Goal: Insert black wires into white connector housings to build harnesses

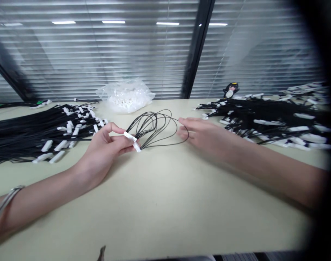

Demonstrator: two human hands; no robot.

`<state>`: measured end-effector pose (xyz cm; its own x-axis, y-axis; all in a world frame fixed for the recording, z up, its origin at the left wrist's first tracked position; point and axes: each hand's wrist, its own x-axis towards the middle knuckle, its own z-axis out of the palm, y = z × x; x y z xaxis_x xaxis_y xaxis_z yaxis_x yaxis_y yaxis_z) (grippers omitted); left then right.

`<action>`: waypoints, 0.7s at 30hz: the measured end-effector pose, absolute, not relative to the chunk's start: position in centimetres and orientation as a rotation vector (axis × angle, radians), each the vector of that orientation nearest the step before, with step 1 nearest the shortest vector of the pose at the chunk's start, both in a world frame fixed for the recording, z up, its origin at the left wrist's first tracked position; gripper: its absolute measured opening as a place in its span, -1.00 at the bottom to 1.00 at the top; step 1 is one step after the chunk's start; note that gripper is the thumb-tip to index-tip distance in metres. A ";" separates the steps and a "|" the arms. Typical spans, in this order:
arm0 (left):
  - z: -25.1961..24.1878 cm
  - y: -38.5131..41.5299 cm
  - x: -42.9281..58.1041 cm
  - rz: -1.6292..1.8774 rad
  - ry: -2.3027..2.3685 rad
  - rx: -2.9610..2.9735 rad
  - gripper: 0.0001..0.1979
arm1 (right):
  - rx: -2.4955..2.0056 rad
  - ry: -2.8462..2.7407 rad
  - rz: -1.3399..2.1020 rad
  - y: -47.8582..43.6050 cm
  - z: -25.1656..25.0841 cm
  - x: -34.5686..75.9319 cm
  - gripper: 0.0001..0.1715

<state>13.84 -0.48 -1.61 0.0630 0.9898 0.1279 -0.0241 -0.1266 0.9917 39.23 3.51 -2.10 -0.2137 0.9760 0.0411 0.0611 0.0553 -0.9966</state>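
Note:
A wire harness with thin black wires is pinched at its white connectors between the thumb and fingers of my left hand. Two white connectors show at the fingertips, lying at an angle to each other. From them the wires bow out to the right in several loose loops. My right hand is at the far end of these loops, its fingers stretched out and slightly blurred. One outer loop passes across its fingertips, and I cannot tell whether they touch it. Nothing is gripped in that hand.
Black wires with white connectors are heaped at the left. Another pile of harnesses lies at the right, behind my right forearm. A clear plastic bag of small white parts and a penguin figure stand at the back by the blinds.

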 end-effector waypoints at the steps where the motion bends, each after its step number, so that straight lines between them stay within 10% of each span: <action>1: -1.6 -0.4 13.8 1.292 1.083 1.314 -0.80 | -1.039 -1.393 1.465 3.3 -2.2 39.0 -0.48; 7: -1.4 -1.0 14.1 1.286 0.993 1.382 -0.76 | -0.507 -1.440 2.012 0.6 -2.3 35.7 -0.51; 21: -1.6 -1.8 15.0 0.911 0.783 1.630 -0.75 | -0.674 -1.597 1.396 -1.1 -3.5 34.1 -0.85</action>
<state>15.03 -1.84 -1.62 0.4934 0.8523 0.1735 0.0434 -0.2233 0.9738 34.11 -1.09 -3.48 -0.4610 0.8474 0.2636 -0.1480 0.2194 -0.9643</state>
